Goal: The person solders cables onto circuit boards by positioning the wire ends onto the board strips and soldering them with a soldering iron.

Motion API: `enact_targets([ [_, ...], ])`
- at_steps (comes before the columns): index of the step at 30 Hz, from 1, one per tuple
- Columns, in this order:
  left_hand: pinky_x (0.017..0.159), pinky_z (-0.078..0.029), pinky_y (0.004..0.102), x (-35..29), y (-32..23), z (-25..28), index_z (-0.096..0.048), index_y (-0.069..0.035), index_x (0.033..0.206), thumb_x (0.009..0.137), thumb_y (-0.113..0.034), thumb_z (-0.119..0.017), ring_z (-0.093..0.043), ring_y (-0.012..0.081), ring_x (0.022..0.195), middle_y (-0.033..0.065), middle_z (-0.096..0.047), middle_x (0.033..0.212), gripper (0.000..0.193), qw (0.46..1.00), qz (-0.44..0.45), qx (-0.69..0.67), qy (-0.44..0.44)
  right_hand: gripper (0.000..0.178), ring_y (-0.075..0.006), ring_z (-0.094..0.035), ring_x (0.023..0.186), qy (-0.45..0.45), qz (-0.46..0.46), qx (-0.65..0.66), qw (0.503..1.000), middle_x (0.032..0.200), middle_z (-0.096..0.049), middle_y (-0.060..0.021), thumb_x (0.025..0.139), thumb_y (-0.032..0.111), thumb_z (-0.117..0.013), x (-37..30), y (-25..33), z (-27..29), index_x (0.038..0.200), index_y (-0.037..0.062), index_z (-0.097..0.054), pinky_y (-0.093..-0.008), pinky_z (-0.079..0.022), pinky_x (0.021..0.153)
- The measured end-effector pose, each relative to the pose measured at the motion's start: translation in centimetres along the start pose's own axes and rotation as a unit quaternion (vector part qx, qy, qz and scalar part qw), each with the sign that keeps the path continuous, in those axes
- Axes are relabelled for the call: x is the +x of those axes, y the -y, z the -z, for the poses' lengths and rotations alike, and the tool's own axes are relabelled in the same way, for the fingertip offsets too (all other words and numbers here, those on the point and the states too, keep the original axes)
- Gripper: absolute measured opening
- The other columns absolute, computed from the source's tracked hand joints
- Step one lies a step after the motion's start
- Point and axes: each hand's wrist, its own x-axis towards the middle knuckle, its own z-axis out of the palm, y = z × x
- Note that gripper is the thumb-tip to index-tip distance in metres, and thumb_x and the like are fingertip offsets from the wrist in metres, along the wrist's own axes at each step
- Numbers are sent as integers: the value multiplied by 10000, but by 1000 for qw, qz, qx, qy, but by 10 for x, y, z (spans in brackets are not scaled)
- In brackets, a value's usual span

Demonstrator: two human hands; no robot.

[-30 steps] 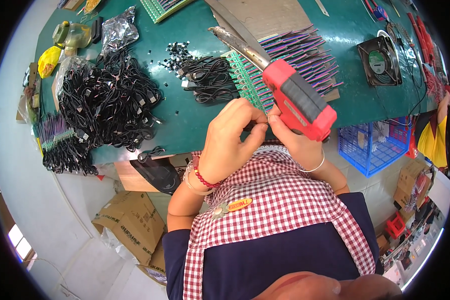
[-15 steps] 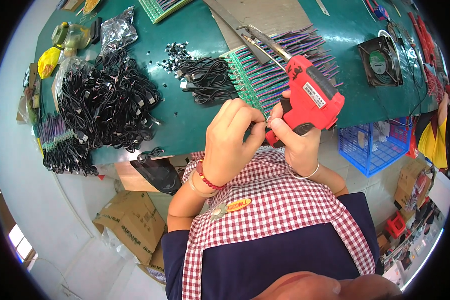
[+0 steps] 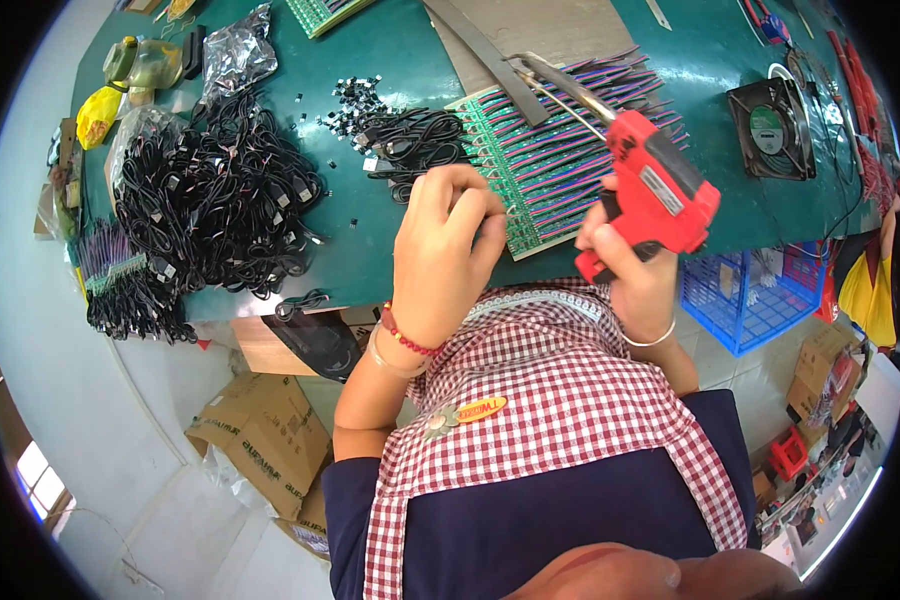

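My right hand (image 3: pixel 638 275) grips the handle of a red soldering gun (image 3: pixel 665 200). Its metal tube and thin feed rod point up and left over the green circuit boards (image 3: pixel 515 185), from which rows of purple, pink and black wires run to the right. My left hand (image 3: pixel 445 240) is beside the boards' left edge, thumb and fingers curled together in a pinch; what they hold, if anything, is hidden. Just beyond it lie bundled black cables (image 3: pixel 410 150). A flat metal bar (image 3: pixel 500 65) rests across the top of the wires.
On the green table (image 3: pixel 390 265) a large heap of black USB cables (image 3: pixel 215 195) lies left, with small black-and-white connectors (image 3: pixel 355 105) scattered nearby. A square fan (image 3: pixel 770 130) stands right. A blue crate (image 3: pixel 745 300) is below the table's edge; a cardboard box (image 3: pixel 265 435) sits lower left.
My hands have moved apart: the right, with the soldering gun, went right and slightly down, the left shifted left and up. The near end of the boards is now uncovered.
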Motion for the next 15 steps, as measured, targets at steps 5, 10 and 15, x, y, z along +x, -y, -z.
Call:
enact_targets([
  [5, 711, -478, 363, 7, 12, -11, -551, -18, 761, 687, -1, -663, -543, 267, 842, 116, -555, 1082, 135, 996, -26, 82, -16, 407, -127, -474, 584, 23, -7, 0, 1000, 683, -504, -57, 875, 165, -583, -17, -11, 45, 1210, -32, -462, -265, -410, 547],
  [10, 735, -484, 362, 12, 17, -14, -568, -6, 761, 690, -10, -656, -549, 271, 867, 113, -560, 1076, 114, 992, -27, 124, 6, 405, -118, -474, 573, 64, 14, -83, 994, 647, -499, -55, 874, 208, -591, -37, -30, 76, 1173, -44, -482, -268, -398, 529],
  [15, 741, -485, 363, 17, 16, -12, -563, -12, 751, 692, 9, -639, -557, 287, 907, 106, -570, 1068, 99, 992, -9, 127, 22, 397, -125, -482, 591, 72, -7, -98, 992, 685, -517, -59, 869, 193, -602, -49, -43, 85, 1169, -40, -486, -274, -408, 552],
])
